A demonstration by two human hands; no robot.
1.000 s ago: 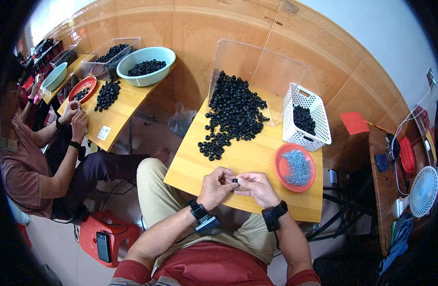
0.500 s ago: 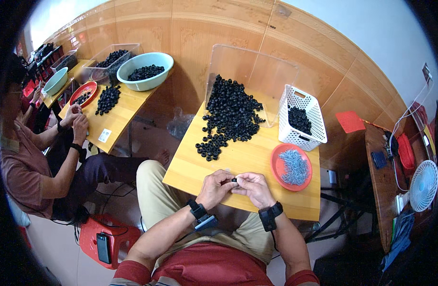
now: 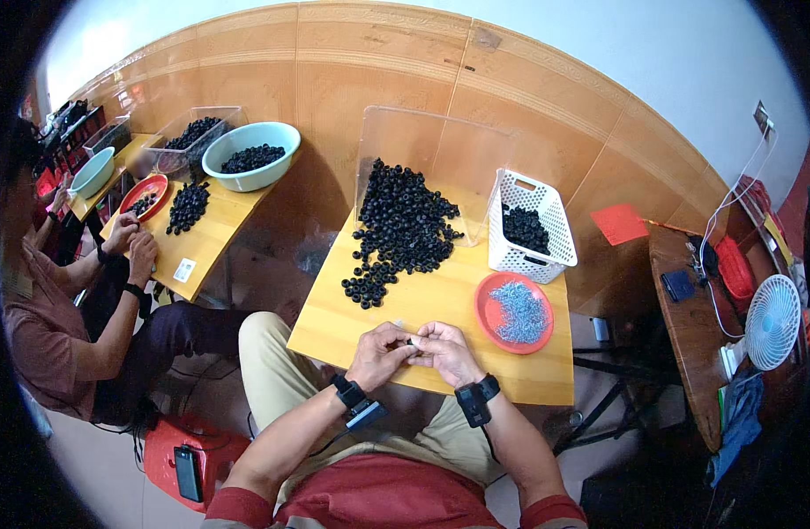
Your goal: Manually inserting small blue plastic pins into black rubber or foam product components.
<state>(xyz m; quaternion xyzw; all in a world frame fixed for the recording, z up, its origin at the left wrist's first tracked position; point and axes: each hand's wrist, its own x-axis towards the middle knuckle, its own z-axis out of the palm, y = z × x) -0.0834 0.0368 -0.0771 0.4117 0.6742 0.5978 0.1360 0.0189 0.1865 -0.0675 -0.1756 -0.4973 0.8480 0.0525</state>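
Close to the front edge of the yellow wooden table point(image 3: 325, 331), my left hand point(image 3: 378, 356) and my right hand point(image 3: 448, 354) meet fingertip to fingertip. Between them they pinch a small black ring-shaped piece point(image 3: 413, 345), mostly covered by the fingers. Beyond my hands spreads a large heap of similar black ring-shaped pieces point(image 3: 403, 216), spilling out of a clear plastic bin point(image 3: 427, 132) lying on its side. To the right, a red plate point(image 3: 486, 332) holds many tiny silvery-blue bits point(image 3: 521, 312), too small to name. Behind it stands a white perforated basket point(image 3: 556, 231) with black pieces inside.
A co-worker point(image 3: 52, 331) sits at another table point(image 3: 212, 236) on the left, with a pale green basin point(image 3: 246, 181) and a red plate point(image 3: 164, 183). A red stool point(image 3: 220, 454) stands at my left. A desk point(image 3: 687, 353) and white fan point(image 3: 772, 323) are at right.
The whole view has shifted slightly, so the table sits further left in it. My fingers stay pinched together, and the black piece between them is now more covered.
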